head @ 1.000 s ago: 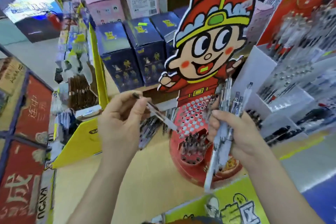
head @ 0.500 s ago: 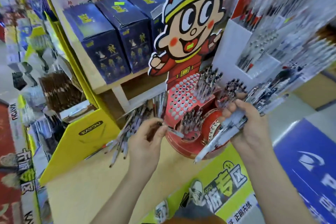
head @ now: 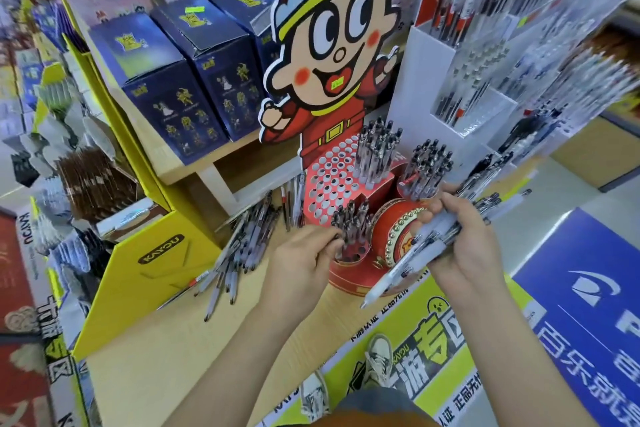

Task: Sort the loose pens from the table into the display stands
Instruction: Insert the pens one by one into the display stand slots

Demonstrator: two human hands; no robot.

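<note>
A red display stand (head: 332,184) with a cartoon-figure backboard stands on the wooden table (head: 166,357); its perforated tiers hold upright pens. My left hand (head: 301,260) pinches a single pen at the front lower tier (head: 349,236), its tip among the pens there. My right hand (head: 460,246) grips a bundle of clear pens (head: 415,253) that fans out to both sides, just right of the stand's drum-shaped front. A heap of loose pens (head: 239,243) lies on the table left of the stand.
A yellow cardboard display (head: 152,260) stands at the left. Dark blue boxes (head: 180,80) sit on a raised shelf behind. A white pen rack (head: 464,80) filled with pens rises at the right. The table's front edge carries a yellow banner (head: 415,333).
My left hand has carried its pen from mid-air down and right to the stand's front lower tier. The right hand's bundle tilted from upright to nearly level. The view dropped closer.
</note>
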